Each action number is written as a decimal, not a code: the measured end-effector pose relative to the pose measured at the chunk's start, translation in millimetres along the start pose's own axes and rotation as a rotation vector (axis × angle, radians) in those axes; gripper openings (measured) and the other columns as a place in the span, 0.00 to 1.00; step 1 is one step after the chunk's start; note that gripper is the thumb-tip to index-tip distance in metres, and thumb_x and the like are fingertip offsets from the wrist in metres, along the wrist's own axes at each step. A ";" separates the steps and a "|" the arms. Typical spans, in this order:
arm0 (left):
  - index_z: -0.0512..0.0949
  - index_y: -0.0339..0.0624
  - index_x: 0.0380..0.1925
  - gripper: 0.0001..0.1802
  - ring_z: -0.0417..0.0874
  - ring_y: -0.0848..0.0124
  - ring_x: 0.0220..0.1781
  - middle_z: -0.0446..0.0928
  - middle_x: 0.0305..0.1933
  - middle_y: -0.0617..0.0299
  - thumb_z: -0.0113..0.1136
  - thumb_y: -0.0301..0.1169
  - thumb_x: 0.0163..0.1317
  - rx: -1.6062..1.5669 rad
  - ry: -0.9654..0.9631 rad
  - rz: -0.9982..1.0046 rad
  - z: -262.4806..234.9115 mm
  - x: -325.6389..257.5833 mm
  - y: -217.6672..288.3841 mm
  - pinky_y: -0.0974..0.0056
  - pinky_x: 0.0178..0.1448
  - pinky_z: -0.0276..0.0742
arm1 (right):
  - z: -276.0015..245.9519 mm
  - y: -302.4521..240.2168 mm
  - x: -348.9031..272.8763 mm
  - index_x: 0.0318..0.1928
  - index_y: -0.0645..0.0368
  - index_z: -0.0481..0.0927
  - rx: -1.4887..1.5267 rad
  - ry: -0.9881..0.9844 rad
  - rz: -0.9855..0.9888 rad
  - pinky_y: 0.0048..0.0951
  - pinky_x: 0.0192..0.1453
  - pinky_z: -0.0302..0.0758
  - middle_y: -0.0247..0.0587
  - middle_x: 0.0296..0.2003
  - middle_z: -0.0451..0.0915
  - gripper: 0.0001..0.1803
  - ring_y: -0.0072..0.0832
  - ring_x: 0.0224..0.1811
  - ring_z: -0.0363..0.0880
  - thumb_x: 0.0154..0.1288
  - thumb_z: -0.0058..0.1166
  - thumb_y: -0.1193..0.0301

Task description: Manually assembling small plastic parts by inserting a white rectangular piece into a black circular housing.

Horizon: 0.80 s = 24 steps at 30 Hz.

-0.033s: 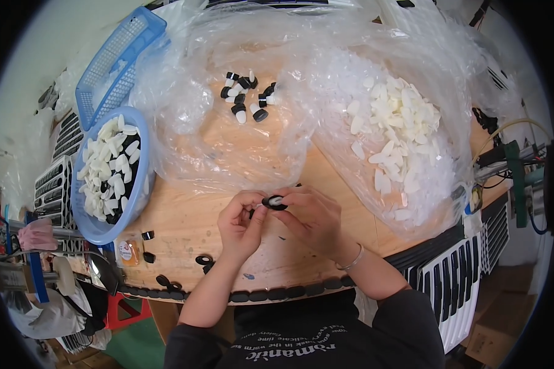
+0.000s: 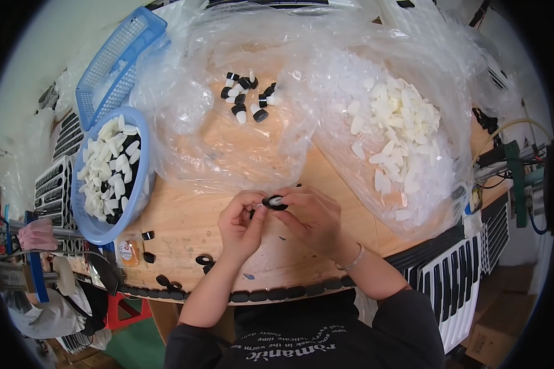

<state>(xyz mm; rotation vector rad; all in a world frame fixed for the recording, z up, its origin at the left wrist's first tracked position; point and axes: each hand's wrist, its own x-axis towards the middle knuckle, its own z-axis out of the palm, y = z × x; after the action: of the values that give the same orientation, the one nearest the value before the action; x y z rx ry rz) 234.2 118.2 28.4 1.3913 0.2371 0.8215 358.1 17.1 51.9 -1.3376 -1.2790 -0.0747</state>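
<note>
In the head view, nothing has visibly shifted since the earlier picture, so the work in hand appears to stand at the same point. A black oval cap [image 2: 280, 208] with a white piece showing in its opening sits between both hands, above the wooden tabletop [image 2: 351, 215]. The left hand's [image 2: 245, 221] thumb and fingers pinch its left edge; the right hand's [image 2: 312, 216] fingertips clamp the opposite side. How deep the white piece sits, I cannot tell.
</note>
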 end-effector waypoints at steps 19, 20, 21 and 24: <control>0.75 0.33 0.33 0.07 0.79 0.64 0.34 0.78 0.34 0.52 0.56 0.14 0.55 0.345 -0.016 0.194 -1.6 7.5 -2.9 0.69 0.41 0.74 | -3.1 3.8 -2.5 0.33 0.64 0.77 0.250 -0.110 0.278 0.25 0.44 0.78 0.45 0.38 0.81 0.11 0.28 0.40 0.82 0.50 0.66 0.82; 0.75 0.33 0.33 0.07 0.79 0.64 0.34 0.78 0.34 0.52 0.56 0.14 0.55 0.346 -0.014 0.194 -2.2 6.5 -3.0 0.69 0.41 0.74 | -2.0 4.9 -4.6 0.33 0.64 0.77 0.252 -0.112 0.278 0.25 0.44 0.78 0.45 0.38 0.81 0.11 0.28 0.40 0.82 0.50 0.66 0.82; 0.75 0.34 0.33 0.07 0.79 0.65 0.34 0.78 0.34 0.52 0.57 0.14 0.55 0.367 -0.010 0.169 -2.5 5.4 -3.0 0.69 0.40 0.74 | -0.7 6.1 -6.7 0.33 0.64 0.77 0.248 -0.084 0.272 0.25 0.43 0.78 0.45 0.38 0.81 0.11 0.29 0.39 0.82 0.50 0.66 0.82; 0.75 0.34 0.32 0.06 0.79 0.65 0.32 0.78 0.33 0.53 0.57 0.14 0.55 0.438 -0.011 0.147 -3.2 5.1 -1.5 0.69 0.38 0.73 | 0.5 0.1 -4.7 0.33 0.64 0.78 0.148 -0.058 0.215 0.25 0.41 0.79 0.45 0.38 0.81 0.11 0.30 0.37 0.83 0.50 0.66 0.82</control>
<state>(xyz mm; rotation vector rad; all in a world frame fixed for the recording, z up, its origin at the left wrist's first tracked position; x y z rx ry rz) 236.5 123.9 27.9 1.8401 0.3229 0.9178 356.0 14.7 48.4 -1.3484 -1.1585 0.2062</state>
